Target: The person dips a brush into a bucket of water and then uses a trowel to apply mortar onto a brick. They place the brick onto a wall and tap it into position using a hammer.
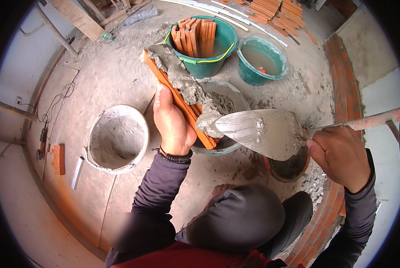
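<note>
My left hand [175, 124] is closed around a long, thin orange clay brick [185, 108], held tilted over a bucket of mortar [243, 99]. Thick, wet grey mortar [178, 71] lies along the brick's upper side, ragged at its edges. In my right hand [342, 156] is the handle of a pointed masonry trowel [260, 131]. Its wet, mortar-smeared blade points left, and the tip meets the mortar at the brick's near end. Beneath the blade, a round orange-rimmed container [289, 172] is partly hidden.
A green bucket [204, 67] of thin bricks and another with cloudy water [249, 76] stand beyond. At left are a pale powder-coated bucket [144, 134], a loose brick [58, 159] and an angle grinder [42, 142]. A low brick course [345, 85] runs along the right wall.
</note>
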The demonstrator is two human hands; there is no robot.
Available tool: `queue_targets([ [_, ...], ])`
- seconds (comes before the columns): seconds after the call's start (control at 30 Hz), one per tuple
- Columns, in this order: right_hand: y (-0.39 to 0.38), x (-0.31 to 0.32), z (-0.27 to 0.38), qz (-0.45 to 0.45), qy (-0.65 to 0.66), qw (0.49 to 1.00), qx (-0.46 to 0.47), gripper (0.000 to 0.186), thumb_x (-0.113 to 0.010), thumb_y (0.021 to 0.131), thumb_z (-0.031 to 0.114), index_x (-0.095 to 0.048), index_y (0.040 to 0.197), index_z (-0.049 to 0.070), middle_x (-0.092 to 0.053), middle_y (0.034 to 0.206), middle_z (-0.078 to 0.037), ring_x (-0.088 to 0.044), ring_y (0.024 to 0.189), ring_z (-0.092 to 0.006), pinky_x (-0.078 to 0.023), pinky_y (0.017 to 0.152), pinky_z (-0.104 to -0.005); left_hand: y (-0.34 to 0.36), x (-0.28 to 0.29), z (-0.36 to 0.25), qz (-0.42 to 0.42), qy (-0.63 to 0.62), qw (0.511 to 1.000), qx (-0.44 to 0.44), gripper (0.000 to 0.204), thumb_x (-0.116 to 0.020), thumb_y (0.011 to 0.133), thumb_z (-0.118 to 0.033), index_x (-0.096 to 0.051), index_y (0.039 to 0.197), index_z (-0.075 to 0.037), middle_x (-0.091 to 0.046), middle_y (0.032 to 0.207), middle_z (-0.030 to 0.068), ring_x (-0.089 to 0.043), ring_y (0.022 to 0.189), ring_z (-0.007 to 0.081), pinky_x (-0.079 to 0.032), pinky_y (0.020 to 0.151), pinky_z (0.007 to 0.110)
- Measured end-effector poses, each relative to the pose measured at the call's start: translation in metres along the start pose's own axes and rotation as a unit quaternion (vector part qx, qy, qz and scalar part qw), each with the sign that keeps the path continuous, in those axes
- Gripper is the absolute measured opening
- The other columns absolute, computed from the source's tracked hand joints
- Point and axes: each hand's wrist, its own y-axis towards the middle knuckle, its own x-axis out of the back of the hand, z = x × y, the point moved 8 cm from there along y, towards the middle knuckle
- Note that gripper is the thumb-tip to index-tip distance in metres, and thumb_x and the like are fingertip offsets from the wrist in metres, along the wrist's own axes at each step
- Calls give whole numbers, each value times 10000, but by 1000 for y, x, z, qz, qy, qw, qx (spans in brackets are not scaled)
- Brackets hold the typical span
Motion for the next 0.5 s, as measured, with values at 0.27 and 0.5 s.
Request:
queue_targets([
  [0.27, -3, -9, -14, 73, 110, 991, -12, 214, -685, 824, 178, -599, 685, 39, -586, 636, -151, -592, 620, -374, -463, 582, -462, 3, 14, 12, -6, -53, 997, 56, 390, -348, 1071, -280, -471, 1336, -21, -597, 1243, 97, -615, 1079, 224, -509, 941, 394],
  [0.5, 0, -16, -1, -6, 4, 1000, 20, 238, -684, 813, 166, -559, 663, 30, -545, 628, -157, -569, 610, -378, -430, 555, -453, 3, 15, 15, -2, -36, 998, 60, 387, -348, 1069, -268, -466, 1347, -26, -599, 1240, 95, -615, 1083, 221, -509, 943, 387],
])
